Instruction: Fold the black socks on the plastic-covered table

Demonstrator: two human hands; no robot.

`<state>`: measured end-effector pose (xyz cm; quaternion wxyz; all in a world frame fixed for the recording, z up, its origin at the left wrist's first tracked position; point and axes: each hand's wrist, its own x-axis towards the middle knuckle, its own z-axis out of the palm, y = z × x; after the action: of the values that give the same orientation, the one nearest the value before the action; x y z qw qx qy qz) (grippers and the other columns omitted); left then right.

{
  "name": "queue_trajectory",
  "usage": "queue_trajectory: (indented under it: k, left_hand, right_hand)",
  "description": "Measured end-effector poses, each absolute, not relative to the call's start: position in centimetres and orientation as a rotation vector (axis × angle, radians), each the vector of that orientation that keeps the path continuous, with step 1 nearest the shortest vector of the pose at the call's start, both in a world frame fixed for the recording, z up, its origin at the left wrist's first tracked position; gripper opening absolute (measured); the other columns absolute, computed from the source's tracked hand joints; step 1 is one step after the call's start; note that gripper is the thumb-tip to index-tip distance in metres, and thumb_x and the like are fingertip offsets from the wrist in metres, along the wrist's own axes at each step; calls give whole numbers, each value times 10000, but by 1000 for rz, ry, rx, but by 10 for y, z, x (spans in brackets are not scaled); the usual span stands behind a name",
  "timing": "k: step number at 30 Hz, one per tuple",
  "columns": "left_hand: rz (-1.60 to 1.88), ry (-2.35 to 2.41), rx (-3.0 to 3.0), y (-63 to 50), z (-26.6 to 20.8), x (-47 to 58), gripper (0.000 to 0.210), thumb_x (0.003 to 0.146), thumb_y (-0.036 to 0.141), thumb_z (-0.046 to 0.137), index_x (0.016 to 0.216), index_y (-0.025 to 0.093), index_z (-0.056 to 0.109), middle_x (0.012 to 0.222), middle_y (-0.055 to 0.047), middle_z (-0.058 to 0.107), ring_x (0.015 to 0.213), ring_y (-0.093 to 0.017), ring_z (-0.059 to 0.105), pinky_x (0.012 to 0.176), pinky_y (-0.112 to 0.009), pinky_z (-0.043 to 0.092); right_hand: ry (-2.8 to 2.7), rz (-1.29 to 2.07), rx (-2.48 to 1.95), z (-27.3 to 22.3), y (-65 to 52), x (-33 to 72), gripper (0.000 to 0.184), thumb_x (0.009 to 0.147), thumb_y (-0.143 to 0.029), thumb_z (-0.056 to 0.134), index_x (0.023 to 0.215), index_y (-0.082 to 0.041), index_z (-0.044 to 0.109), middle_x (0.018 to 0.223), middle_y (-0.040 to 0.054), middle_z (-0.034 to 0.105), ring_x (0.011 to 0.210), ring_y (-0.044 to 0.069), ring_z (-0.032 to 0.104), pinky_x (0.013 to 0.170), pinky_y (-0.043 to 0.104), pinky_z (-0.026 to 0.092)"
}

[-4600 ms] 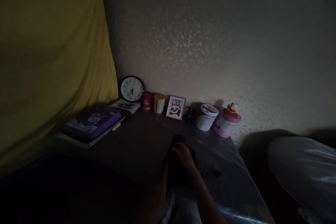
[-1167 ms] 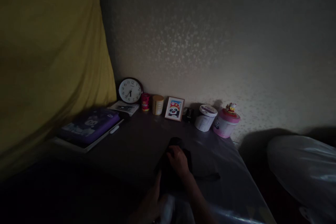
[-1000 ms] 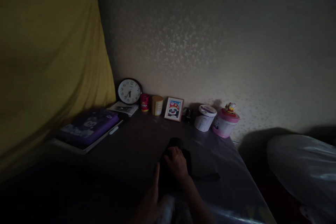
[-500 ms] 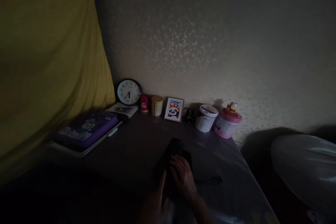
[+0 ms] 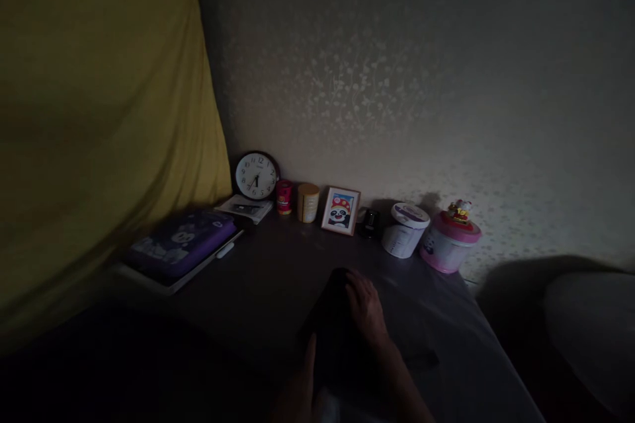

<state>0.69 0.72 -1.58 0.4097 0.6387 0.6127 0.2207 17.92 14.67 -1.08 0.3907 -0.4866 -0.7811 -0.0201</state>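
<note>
A black, soft-looking item [image 5: 330, 317], perhaps folded cloth or a bag, lies on the dark table in front of me. Its outline is mostly lost in shadow. My right hand [image 5: 366, 307] is closed over its far right edge, fingers bent onto it. Along its near left side my left hand [image 5: 303, 380] grips it with one finger stretched forward; the other fingers are hidden in the dark. A dark strap [image 5: 421, 361] trails out on the table to the right of my right forearm.
Against the wall stand a round clock [image 5: 256, 176], a red can [image 5: 284, 198], a tan canister [image 5: 307, 203], a framed panda picture [image 5: 340, 210], a white tub [image 5: 399, 238] and a pink-lidded tub [image 5: 449, 244]. At left lies a purple case [image 5: 183, 244] beside a yellow curtain [image 5: 124, 79].
My right hand has slid forward and right, from the middle of the black item to its far edge. My left hand stays near its left side. The view has swung slightly left.
</note>
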Motion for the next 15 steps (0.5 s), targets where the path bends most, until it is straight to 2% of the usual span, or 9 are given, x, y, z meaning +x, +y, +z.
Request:
queue_trajectory:
  k: [3, 5, 8, 11, 15]
  left_hand:
    - [558, 1553, 1636, 9, -23, 5, 772, 788, 241, 454, 1479, 115, 135, 1365, -99, 525, 1285, -210, 446, 1054, -271, 300]
    - [564, 1568, 1659, 9, -22, 5, 762, 787, 238, 448, 1475, 98, 152, 1348, -114, 539, 1284, -226, 447, 1073, -296, 280]
    - [543, 1567, 1630, 7, -13, 6, 755, 801, 235, 431, 1482, 129, 123, 1210, -110, 645, 1193, -231, 538, 1061, -332, 307]
    - [520, 1583, 1546, 4, -6, 6, 767, 802, 243, 451, 1486, 188, 108, 1151, -96, 674, 1065, -222, 619, 1024, -342, 355]
    - [574, 1521, 1539, 5, -11, 2, 753, 826, 250, 459, 1486, 177, 103, 1262, -101, 611, 1181, -201, 548, 1064, -298, 294]
  right_hand:
    - [-2152, 52, -1069, -7, 123, 168, 283, 924, -284, 451, 1134, -226, 633, 1151, 87, 665, 1163, 223, 552, 1014, 462, 401]
    - [-2240, 88, -1034, -11, 122, 163, 283, 930, -253, 429, 1104, -231, 650, 1115, 75, 684, 1159, 225, 558, 1019, 485, 388]
    - [-2173, 43, -1150, -22, 144, 165, 329, 932, -234, 373, 1106, -199, 650, 1173, 98, 656, 1185, 241, 539, 1008, 502, 389]
    - [-1979, 5, -1298, -30, 167, 180, 349, 901, -265, 390, 1136, -172, 630, 1216, 126, 625, 1168, 245, 550, 970, 458, 438]
    - [-1725, 89, -1516, -35, 164, 213, 375, 835, -300, 413, 1107, -172, 638, 1126, 117, 665, 1058, 238, 609, 904, 394, 482]
